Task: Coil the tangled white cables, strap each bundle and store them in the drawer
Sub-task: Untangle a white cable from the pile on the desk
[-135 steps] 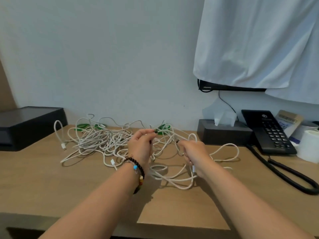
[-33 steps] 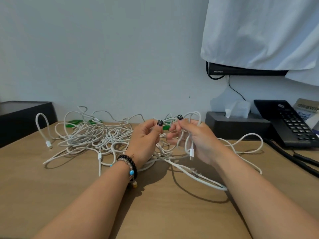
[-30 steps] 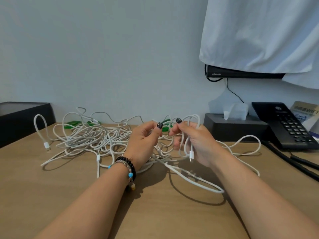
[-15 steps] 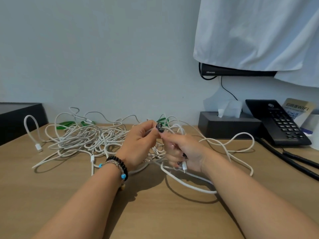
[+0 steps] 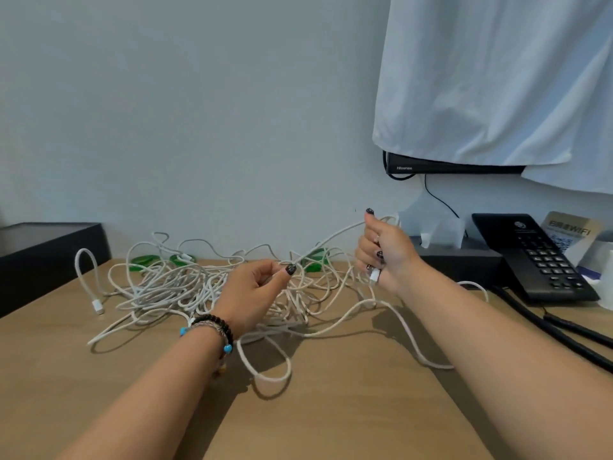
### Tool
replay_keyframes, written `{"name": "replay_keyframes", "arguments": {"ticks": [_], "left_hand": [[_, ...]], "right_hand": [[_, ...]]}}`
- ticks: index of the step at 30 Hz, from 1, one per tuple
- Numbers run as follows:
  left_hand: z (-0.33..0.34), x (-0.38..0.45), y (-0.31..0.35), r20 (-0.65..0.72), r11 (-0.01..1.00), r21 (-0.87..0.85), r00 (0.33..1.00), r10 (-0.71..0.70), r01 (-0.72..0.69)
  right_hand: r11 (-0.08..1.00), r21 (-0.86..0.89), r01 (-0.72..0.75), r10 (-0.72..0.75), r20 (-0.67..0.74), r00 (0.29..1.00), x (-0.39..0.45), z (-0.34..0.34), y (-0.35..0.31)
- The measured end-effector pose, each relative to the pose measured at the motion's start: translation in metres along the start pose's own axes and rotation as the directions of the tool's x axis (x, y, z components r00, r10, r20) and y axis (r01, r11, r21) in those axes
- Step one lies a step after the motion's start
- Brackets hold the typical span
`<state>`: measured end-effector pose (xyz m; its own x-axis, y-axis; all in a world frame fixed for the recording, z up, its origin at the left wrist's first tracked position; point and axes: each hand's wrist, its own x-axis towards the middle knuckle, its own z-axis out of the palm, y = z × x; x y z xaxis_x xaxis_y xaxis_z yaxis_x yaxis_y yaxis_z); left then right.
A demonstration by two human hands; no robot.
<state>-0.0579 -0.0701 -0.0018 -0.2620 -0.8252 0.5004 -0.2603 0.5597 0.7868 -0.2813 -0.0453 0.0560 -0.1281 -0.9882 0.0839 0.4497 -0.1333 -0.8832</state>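
Tangle of white cables [image 5: 185, 287] lies on the wooden desk [image 5: 331, 410], spread from the left rear toward centre, close to the wall. Green straps [image 5: 146, 260] sit at the back edge of the pile; another green one [image 5: 315, 260] shows between the hands.

Left hand [image 5: 255, 293]: low over the pile, thumb and curled fingers pinching one cable strand. Beaded bracelet [image 5: 212, 327] on that wrist.

Right hand [image 5: 384, 250]: raised above the desk, fingers curled round the same strand, which runs taut and diagonal down to the left hand. A white connector plug [image 5: 374, 275] pokes out below its fingers. Slack loops trail from it across the desk toward the near edge.

One loose cable end with plug [image 5: 98, 307] arches at the far left of the pile.

Also present: black box [image 5: 49, 254] at left, black tissue box [image 5: 461, 263], black desk phone [image 5: 537, 260] at right, white cloth [image 5: 497, 78] draped over a wall-mounted screen.
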Motion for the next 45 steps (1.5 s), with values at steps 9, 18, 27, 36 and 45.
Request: {"name": "replay_keyframes", "arguments": {"ticks": [9, 18, 27, 36, 45], "left_hand": [[-0.078, 0.033, -0.01, -0.07, 0.67, 0.741, 0.997, 0.035, 0.029], [0.003, 0.03, 0.031, 0.187, 0.755, 0.652, 0.98, -0.063, -0.076], [0.043, 0.006, 0.009, -0.101, 0.931, 0.214, 0.941, 0.323, -0.297], [0.041, -0.001, 0.013, -0.045, 0.97, 0.114, 0.974, 0.223, -0.216], [0.042, -0.006, 0.022, 0.121, 0.995, 0.027, 0.989, 0.087, -0.091]], "right_hand": [[0.986, -0.028, 0.166, -0.168, -0.161, 0.973, 0.008, 0.001, -0.062], [0.977, -0.182, 0.113, -0.088, 0.142, 0.986, -0.011, 0.022, -0.002], [0.978, -0.172, 0.114, -0.098, 0.102, 0.99, -0.004, 0.003, 0.052], [0.976, -0.136, 0.168, -0.12, 0.301, 0.946, -0.021, 0.018, 0.048], [0.869, -0.433, 0.24, -0.091, 0.336, 0.937, -0.018, 0.022, 0.062]]}}
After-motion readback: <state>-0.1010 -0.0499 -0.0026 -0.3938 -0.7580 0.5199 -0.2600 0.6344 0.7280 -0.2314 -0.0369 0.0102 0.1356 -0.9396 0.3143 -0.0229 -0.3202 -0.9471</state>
